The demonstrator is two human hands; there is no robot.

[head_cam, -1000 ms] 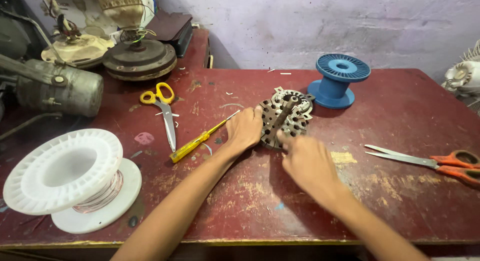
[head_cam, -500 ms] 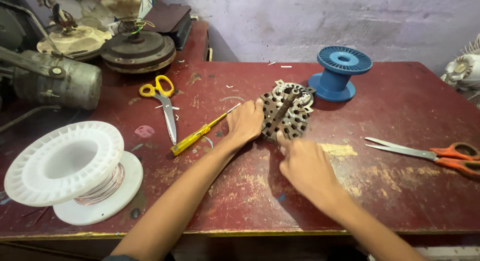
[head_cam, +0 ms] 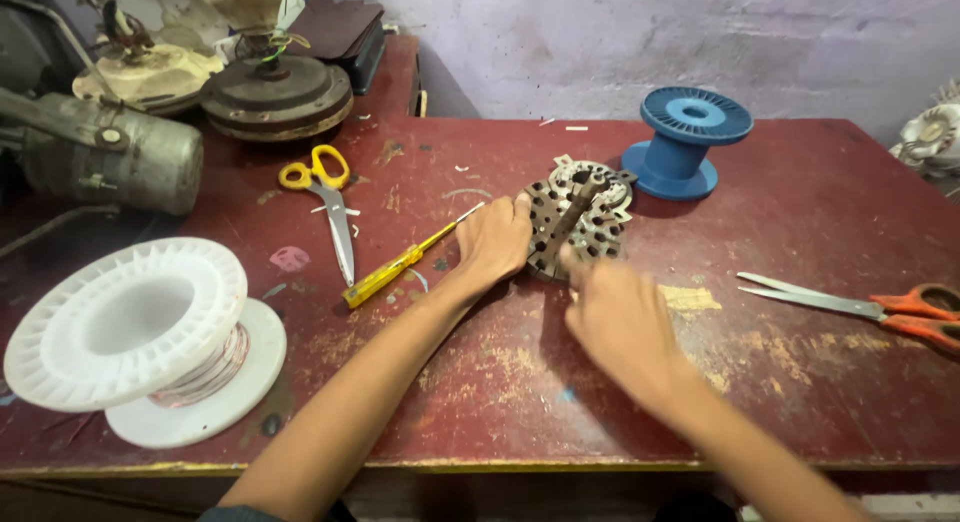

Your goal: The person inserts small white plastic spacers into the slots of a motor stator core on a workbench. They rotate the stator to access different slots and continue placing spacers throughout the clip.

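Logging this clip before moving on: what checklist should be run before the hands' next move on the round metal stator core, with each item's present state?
1. Left hand steadies the round slotted metal stator core at its left edge: ok.
2. Right hand fingertips on the core's near rim: ok, though blurred.
3. Core flat on the red wooden table: cannot tell.
4. Yellow-handled screwdriver lies apart from the hands: ok.
5. Blue plastic spool stands apart from the core: ok.

no packages, labels, signs or screens in view
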